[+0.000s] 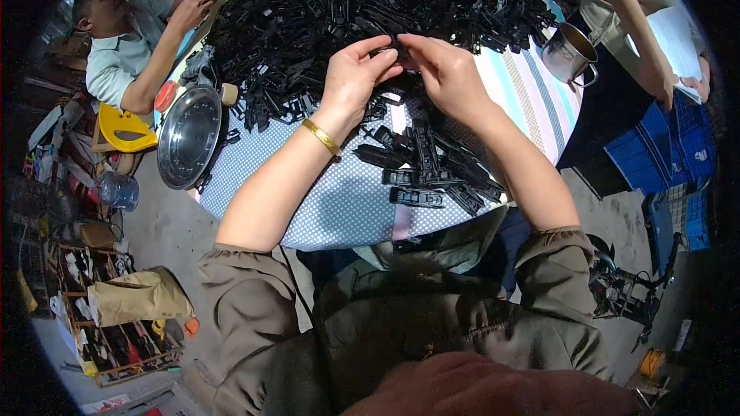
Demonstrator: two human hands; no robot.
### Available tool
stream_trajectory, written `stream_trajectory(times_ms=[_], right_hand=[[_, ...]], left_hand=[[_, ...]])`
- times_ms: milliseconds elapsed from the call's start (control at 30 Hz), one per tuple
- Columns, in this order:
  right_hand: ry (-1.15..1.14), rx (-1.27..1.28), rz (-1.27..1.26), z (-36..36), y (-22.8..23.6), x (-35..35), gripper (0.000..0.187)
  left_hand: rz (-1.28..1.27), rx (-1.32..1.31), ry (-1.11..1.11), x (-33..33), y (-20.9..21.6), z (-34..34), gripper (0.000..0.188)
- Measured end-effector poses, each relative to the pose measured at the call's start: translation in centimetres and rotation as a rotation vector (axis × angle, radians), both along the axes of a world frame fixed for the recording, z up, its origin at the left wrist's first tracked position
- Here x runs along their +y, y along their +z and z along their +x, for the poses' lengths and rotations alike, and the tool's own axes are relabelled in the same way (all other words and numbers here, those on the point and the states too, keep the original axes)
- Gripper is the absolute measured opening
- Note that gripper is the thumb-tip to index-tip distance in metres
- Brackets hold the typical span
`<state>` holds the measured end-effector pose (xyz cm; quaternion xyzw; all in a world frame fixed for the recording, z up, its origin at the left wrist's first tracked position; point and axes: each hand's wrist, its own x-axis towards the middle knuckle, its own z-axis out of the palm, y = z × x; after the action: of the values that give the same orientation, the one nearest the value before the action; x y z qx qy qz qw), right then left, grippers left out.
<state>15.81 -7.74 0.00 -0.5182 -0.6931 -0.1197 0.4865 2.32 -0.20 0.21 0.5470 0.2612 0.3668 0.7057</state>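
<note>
My left hand (pixel 356 77) and my right hand (pixel 447 71) meet over the near edge of a large heap of black plastic parts (pixel 331 11). Thumb and fingers of each are closed in a pinch around a small black plastic part between them. Its outline blends into the dark heap, so its exact shape is hard to make out. Below my hands, nearer to me, lies a smaller group of black slotted clip-like pieces (pixel 428 158) on the patterned tablecloth (pixel 308 204). A gold bracelet (pixel 321 137) circles my left wrist.
A round metal tray (pixel 190 139) leans at the table's left edge, near a red-lidded jar (pixel 166 96). A steel mug (pixel 570 52) stands at the right edge. One person sits at left; another at right holds white sheets. Blue crates (pixel 655 154) and a yellow stool (pixel 123 129) flank the table.
</note>
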Motion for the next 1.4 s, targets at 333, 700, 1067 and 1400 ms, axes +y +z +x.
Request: stream_trajectory(times_ms=[333, 700, 1067, 1400], right_hand=[[-0.045, 0.375, -0.095, 0.8, 1.1, -0.5, 0.030], [0.372, 0.843, -0.630, 3.2, 1.3, 0.2, 0.035], [0.125, 0.484, -0.361, 1.2, 0.7, 0.1, 0.021], [-0.382, 0.449, -0.365, 13.5, -1.5, 2.0, 0.019]], left_hand=[[0.075, 0.013, -0.032, 0.7, 0.6, -0.3, 0.033], [0.107, -0.021, -0.172, 0.7, 1.3, -0.8, 0.034], [0.150, -0.022, -0.216, 0.9, 1.3, -1.1, 0.033], [-0.065, -0.033, -0.125, 0.1, 2.3, -0.9, 0.034]])
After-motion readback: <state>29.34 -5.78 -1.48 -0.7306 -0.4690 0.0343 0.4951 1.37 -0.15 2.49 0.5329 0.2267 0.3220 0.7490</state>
